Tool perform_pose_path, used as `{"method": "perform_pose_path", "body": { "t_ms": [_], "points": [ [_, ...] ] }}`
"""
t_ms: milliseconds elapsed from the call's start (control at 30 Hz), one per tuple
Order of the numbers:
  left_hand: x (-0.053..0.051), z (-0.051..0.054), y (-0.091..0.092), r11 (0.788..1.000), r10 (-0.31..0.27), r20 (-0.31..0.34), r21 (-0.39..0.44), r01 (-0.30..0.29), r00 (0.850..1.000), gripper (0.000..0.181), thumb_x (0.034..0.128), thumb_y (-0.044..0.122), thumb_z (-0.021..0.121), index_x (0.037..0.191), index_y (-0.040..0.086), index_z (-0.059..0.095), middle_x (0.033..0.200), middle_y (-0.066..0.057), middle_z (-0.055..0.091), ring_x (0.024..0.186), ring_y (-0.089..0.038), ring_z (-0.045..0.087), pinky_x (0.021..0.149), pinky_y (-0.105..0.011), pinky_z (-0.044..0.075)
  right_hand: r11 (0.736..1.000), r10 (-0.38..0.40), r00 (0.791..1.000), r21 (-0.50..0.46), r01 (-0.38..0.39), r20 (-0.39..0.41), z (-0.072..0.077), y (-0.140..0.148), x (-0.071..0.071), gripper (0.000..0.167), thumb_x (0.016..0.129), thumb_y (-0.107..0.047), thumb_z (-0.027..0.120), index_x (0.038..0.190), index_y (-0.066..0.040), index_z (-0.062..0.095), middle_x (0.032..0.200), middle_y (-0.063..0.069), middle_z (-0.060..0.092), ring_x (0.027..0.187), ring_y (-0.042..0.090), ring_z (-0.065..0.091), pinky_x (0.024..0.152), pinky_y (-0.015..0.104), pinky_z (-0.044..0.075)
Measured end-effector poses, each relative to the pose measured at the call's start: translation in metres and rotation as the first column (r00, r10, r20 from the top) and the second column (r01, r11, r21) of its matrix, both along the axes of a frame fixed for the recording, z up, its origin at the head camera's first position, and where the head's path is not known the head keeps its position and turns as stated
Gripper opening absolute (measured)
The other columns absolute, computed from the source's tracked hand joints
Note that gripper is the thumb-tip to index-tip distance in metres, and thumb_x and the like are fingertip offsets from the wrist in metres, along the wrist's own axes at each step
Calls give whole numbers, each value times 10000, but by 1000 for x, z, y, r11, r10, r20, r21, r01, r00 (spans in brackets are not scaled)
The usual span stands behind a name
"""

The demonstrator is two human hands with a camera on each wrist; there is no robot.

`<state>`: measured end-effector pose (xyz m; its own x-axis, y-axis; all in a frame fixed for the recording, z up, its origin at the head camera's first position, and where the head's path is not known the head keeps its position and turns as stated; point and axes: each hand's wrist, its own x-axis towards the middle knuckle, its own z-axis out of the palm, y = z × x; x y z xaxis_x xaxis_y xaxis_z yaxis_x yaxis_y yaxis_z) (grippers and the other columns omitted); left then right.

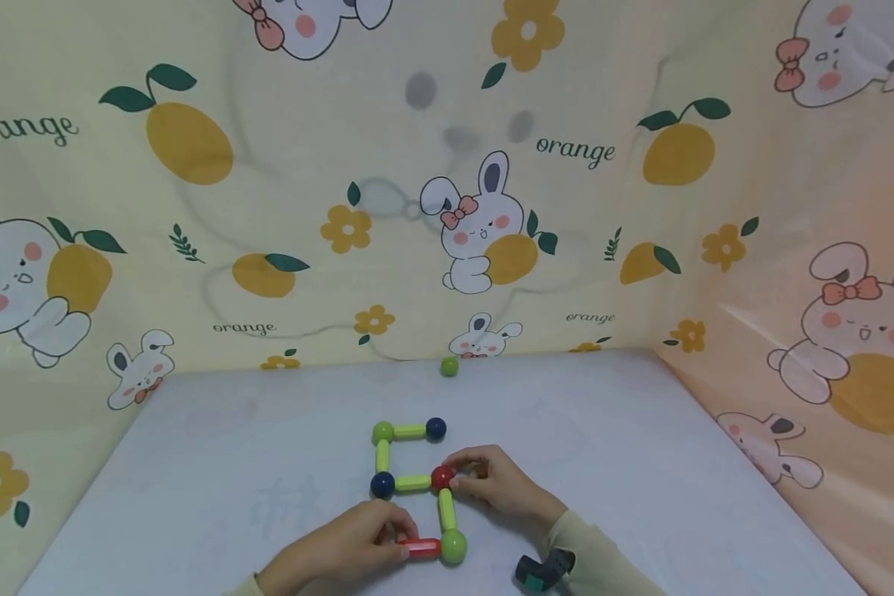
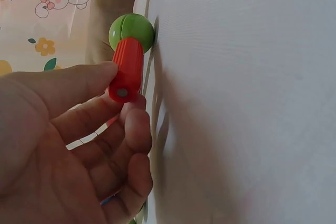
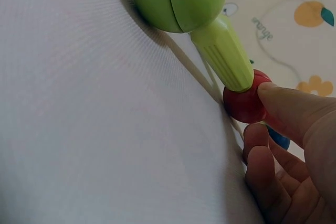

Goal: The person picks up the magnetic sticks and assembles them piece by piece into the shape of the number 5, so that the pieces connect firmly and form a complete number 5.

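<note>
My left hand pinches a red rod between thumb and fingers. The rod's far end touches a green ball, and its near end shows a small grey disc in the left wrist view. My right hand holds a red ball with thumb and fingertips. A yellow-green rod joins the red ball to that green ball. From the red ball another yellow-green rod runs left to a dark blue ball. Beyond it the chain goes on to a green ball and a dark blue ball.
A loose green ball lies at the back edge of the white table. Patterned cloth with rabbits and oranges hangs behind and at the sides. A dark strapped device sits at the right wrist.
</note>
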<state>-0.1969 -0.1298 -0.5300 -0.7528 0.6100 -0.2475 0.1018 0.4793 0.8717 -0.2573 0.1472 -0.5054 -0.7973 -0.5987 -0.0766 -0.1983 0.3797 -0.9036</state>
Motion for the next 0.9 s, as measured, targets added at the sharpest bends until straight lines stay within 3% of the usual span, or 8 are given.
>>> {"method": "perform_pose_path", "body": {
  "t_ms": [100,233,300,367,533,600,800,900],
  "points": [
    [1,5,0,999,-16,-13,-30,15,1000,126,907,306,745,1026,266,732,766,72,638,644,-71,547,573,-210,441,1000,4,1000,-2,-4,-8,0,0,0,289,965,-227,682,1247,-169,701,1172,44,714,535,41,456,495,178,392],
    [18,41,9,996,17,-14,-85,-18,1000,102,926,178,718,1026,171,732,754,44,606,650,-105,521,577,-219,415,1000,-4,1000,-2,4,7,1,-1,1,318,964,-219,681,1274,-149,683,1207,47,701,551,48,465,514,179,408],
    [23,51,12,996,28,-14,-84,-29,1000,101,923,142,710,1022,153,731,756,49,601,650,-92,507,577,-208,403,1000,-12,1000,-3,12,25,2,-2,2,356,961,-206,686,1309,-139,654,1224,56,679,569,62,475,531,187,425],
    [19,40,10,997,36,-11,-67,-36,999,89,915,155,725,1001,176,732,761,36,618,651,-101,513,578,-216,407,1000,-12,1000,1,12,25,4,-2,2,404,952,-201,702,1341,-132,617,1207,65,648,599,77,483,555,195,435],
    [-1,-4,1,1000,11,-5,-27,-11,1000,101,895,273,756,990,283,723,793,55,663,669,-88,554,588,-230,451,999,38,999,23,-38,3,12,0,2,414,912,-211,757,1274,-110,582,1027,83,593,708,100,489,642,211,428],
    [2,3,2,999,12,-4,-33,-12,1000,94,897,268,755,985,279,722,790,58,655,671,-87,552,593,-222,450,996,75,997,37,-75,9,16,1,2,360,903,-199,764,1200,-96,587,955,64,593,748,99,500,680,215,424],
    [19,48,9,997,0,-24,-75,-1,1000,71,926,199,721,997,198,721,806,55,632,691,-97,536,610,-221,440,973,208,971,72,-217,116,30,7,8,259,900,-141,763,1102,-91,610,857,-13,597,779,81,529,732,218,429],
    [18,43,8,999,-8,-31,-54,6,999,69,921,205,724,989,209,718,807,62,638,679,-88,537,603,-216,441,953,280,943,66,-296,177,34,7,13,235,904,-135,757,1097,-90,629,867,-16,603,781,58,533,737,204,435]
  ]
}}
